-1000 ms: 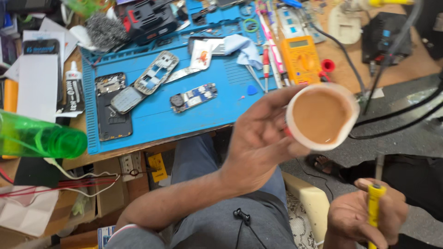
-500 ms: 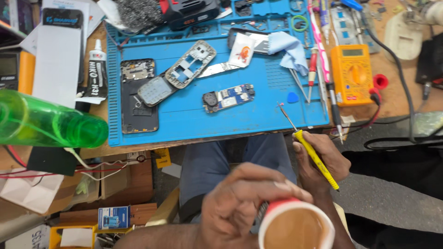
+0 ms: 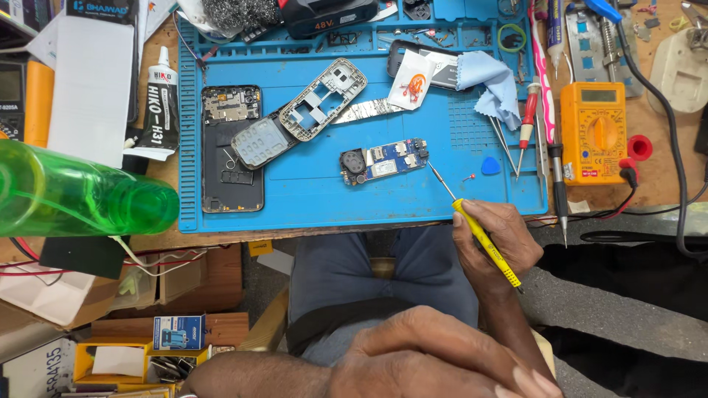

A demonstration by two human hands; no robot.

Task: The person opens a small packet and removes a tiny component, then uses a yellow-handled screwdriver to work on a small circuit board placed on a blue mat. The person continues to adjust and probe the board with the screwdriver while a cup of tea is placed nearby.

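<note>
My right hand [image 3: 493, 234] grips a thin yellow-handled screwdriver [image 3: 495, 254] at the front edge of the blue work mat [image 3: 317, 199]. Its metal tip points up-left and ends just right of a small blue phone circuit board [image 3: 383, 161] lying on the mat. My left hand [image 3: 435, 354] is low in the view over my lap, its back towards the camera. Whatever is in it is cut off by the frame's bottom edge. A silver phone frame [image 3: 321, 99], a grey keypad [image 3: 258, 149] and an opened black phone body [image 3: 232, 147] lie on the mat's left half.
A green plastic bottle [image 3: 74, 195] juts in close at the left. An orange multimeter [image 3: 594, 133] with leads sits at the right of the mat, beside a red-handled screwdriver [image 3: 529, 118], a blue cloth [image 3: 490, 85] and a blue pick [image 3: 490, 166]. A glue tube [image 3: 161, 103] lies at the left.
My left hand with the paper cup of brown drink dropped down; the cup has left the view. My right hand brought the screwdriver up to the mat's edge, tip near the circuit board.
</note>
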